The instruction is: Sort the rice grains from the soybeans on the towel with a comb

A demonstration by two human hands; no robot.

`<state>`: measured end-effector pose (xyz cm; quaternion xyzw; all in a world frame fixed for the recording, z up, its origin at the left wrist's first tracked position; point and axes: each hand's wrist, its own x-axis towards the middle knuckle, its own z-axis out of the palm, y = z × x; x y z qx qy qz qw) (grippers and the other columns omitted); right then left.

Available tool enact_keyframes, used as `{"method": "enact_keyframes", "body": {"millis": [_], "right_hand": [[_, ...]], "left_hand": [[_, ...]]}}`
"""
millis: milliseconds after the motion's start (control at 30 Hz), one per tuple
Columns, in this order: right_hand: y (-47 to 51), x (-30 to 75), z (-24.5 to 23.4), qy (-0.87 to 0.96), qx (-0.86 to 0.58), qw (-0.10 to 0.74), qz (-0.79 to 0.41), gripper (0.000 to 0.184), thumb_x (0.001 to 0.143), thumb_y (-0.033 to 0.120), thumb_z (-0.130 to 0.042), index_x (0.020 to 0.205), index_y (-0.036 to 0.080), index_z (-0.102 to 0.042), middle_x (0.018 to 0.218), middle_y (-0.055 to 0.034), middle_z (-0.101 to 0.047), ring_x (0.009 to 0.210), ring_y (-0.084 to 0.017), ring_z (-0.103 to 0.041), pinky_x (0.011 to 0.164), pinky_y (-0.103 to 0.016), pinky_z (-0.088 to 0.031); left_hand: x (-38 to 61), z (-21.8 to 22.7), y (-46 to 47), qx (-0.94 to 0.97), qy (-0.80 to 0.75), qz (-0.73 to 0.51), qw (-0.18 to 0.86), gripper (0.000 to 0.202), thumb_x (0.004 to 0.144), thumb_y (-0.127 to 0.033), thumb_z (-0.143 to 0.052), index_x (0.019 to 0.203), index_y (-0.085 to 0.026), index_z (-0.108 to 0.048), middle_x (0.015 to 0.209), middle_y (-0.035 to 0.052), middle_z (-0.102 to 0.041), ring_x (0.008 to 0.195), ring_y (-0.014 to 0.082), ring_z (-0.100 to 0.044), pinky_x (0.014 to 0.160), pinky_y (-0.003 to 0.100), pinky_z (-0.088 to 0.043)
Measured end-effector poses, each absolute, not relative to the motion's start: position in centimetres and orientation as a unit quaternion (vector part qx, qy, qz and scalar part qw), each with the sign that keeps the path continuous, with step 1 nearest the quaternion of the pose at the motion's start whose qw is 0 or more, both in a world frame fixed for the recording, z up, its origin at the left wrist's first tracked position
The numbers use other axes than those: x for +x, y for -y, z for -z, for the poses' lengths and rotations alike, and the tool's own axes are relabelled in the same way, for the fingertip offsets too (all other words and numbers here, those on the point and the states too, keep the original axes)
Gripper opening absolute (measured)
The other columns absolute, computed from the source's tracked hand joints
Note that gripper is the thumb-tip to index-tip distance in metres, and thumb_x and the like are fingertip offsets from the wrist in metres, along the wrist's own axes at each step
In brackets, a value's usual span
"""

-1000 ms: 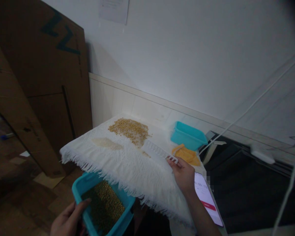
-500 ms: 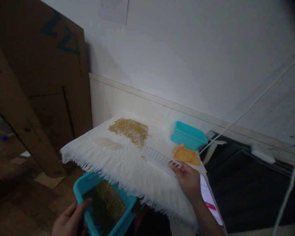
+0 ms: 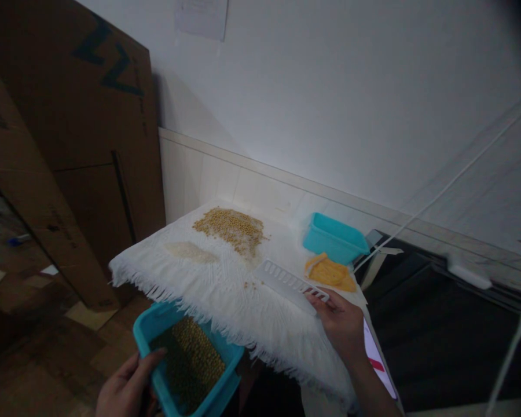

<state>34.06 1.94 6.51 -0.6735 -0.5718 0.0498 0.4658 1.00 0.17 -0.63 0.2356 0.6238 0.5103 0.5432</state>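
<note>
My left hand (image 3: 128, 385) grips the rim of a turquoise plastic bin (image 3: 145, 341), thumb over the edge. It is held below the table's front edge. Inside are yellow beans (image 3: 200, 350) like soybeans and a dark green patch (image 3: 173, 365), its grains too dim to name. In my right hand (image 3: 341, 321) is one end of a flat white slotted plastic strip (image 3: 286, 286), resting on or just above the white fringed cloth (image 3: 226, 301). Beyond the strip's far end a pile of yellow beans (image 3: 230, 226) mixed with pale grains spreads out. A few loose beans (image 3: 249, 285) lie beside the strip.
A thin patch of pale grains (image 3: 191, 252) lies at the cloth's left. At the right are a second turquoise bin (image 3: 336, 237), a yellow cloth (image 3: 330, 272) and a phone (image 3: 375, 359). A large cardboard box (image 3: 82, 145) stands left; a white cable (image 3: 434, 200) crosses the right side.
My right hand has drawn the slotted strip slightly to the right, and the loose beans now show just left of it. My left hand and the bin stay nearly where they were.
</note>
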Motion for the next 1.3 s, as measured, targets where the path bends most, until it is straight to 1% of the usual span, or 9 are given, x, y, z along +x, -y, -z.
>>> {"method": "enact_keyframes", "body": {"millis": [167, 333, 533, 667, 767, 867, 1067, 1167, 1300], "right_hand": [[-1.7, 33.9, -6.8, 0.578, -0.667, 0.469, -0.036, 0.025, 0.077, 0.039, -0.062, 0.086, 0.018, -0.072, 0.079, -0.0052, -0.075, 0.075, -0.024, -0.070, 0.066, -0.030, -0.055], [-1.1, 33.5, -7.0, 0.578, -0.672, 0.461, -0.030, 0.023, 0.075, 0.039, -0.063, 0.081, 0.018, -0.073, 0.074, -0.0042, -0.075, 0.068, -0.022, -0.070, 0.057, -0.027, -0.055], [-0.2, 33.2, -6.9, 0.587, -0.670, 0.454, -0.010, 0.022, 0.077, 0.039, -0.062, 0.081, 0.020, -0.073, 0.073, -0.0034, -0.074, 0.061, -0.020, -0.069, 0.054, -0.025, -0.054], [0.1, 33.3, -6.7, 0.591, -0.668, 0.452, 0.005, 0.022, 0.077, 0.039, -0.062, 0.080, 0.020, -0.073, 0.072, -0.0030, -0.074, 0.061, -0.020, -0.070, 0.056, -0.025, -0.054], [0.3, 33.4, -6.7, 0.590, -0.672, 0.446, 0.006, 0.024, 0.078, 0.041, -0.061, 0.080, 0.020, -0.073, 0.072, -0.0030, -0.074, 0.063, -0.020, -0.070, 0.056, -0.024, -0.054], [0.2, 33.5, -6.7, 0.573, -0.681, 0.455, 0.020, 0.026, 0.077, 0.042, -0.062, 0.082, 0.020, -0.073, 0.074, -0.0036, -0.075, 0.064, -0.020, -0.070, 0.057, -0.024, -0.054], [-0.3, 33.2, -6.7, 0.583, -0.677, 0.449, -0.007, 0.024, 0.078, 0.040, -0.061, 0.082, 0.020, -0.073, 0.076, -0.0039, -0.075, 0.066, -0.021, -0.071, 0.054, -0.024, -0.054], [0.0, 33.1, -6.8, 0.594, -0.672, 0.442, -0.002, 0.024, 0.078, 0.040, -0.061, 0.079, 0.020, -0.073, 0.073, -0.0030, -0.075, 0.063, -0.020, -0.070, 0.054, -0.023, -0.054], [0.6, 33.2, -6.7, 0.596, -0.675, 0.435, 0.009, 0.024, 0.077, 0.042, -0.062, 0.080, 0.020, -0.073, 0.069, -0.0023, -0.074, 0.060, -0.020, -0.070, 0.054, -0.023, -0.053]], "left_hand": [[0.9, 0.7, -0.1, 0.201, -0.611, -0.507, 0.574, 0.028, 0.060, -0.045, -0.071, 0.055, -0.021, -0.058, 0.030, -0.0087, -0.040, 0.027, 0.0069, -0.032, 0.029, 0.017, -0.023], [0.9, 0.6, -0.2, 0.201, -0.613, -0.509, 0.569, 0.029, 0.059, -0.045, -0.071, 0.053, -0.021, -0.056, 0.028, -0.0088, -0.039, 0.025, 0.0067, -0.030, 0.028, 0.018, -0.022], [1.4, 0.5, 0.0, 0.202, -0.610, -0.508, 0.573, 0.030, 0.059, -0.047, -0.072, 0.058, -0.020, -0.059, 0.031, -0.0098, -0.040, 0.027, 0.0058, -0.032, 0.030, 0.016, -0.023], [1.6, 0.6, 0.3, 0.200, -0.609, -0.499, 0.583, 0.032, 0.056, -0.048, -0.072, 0.056, -0.020, -0.057, 0.028, -0.0094, -0.038, 0.025, 0.0069, -0.030, 0.028, 0.018, -0.023], [1.6, 0.8, 0.3, 0.206, -0.602, -0.502, 0.586, 0.035, 0.053, -0.049, -0.074, 0.053, -0.020, -0.055, 0.028, -0.0085, -0.040, 0.025, 0.0074, -0.031, 0.028, 0.018, -0.023], [1.6, 0.8, 0.2, 0.214, -0.593, -0.507, 0.588, 0.035, 0.053, -0.048, -0.075, 0.054, -0.019, -0.055, 0.029, -0.0083, -0.041, 0.025, 0.0070, -0.032, 0.028, 0.018, -0.023], [1.9, 0.4, 0.3, 0.207, -0.601, -0.508, 0.581, 0.038, 0.050, -0.050, -0.075, 0.053, -0.019, -0.054, 0.027, -0.0087, -0.039, 0.024, 0.0070, -0.030, 0.027, 0.018, -0.022], [2.0, 0.1, 0.5, 0.207, -0.596, -0.509, 0.585, 0.037, 0.050, -0.050, -0.075, 0.056, -0.018, -0.057, 0.028, -0.0091, -0.039, 0.024, 0.0066, -0.030, 0.027, 0.018, -0.021], [2.1, -0.2, 0.5, 0.205, -0.595, -0.510, 0.586, 0.037, 0.051, -0.049, -0.076, 0.054, -0.018, -0.057, 0.029, -0.0091, -0.039, 0.025, 0.0058, -0.030, 0.027, 0.017, -0.022]]}}
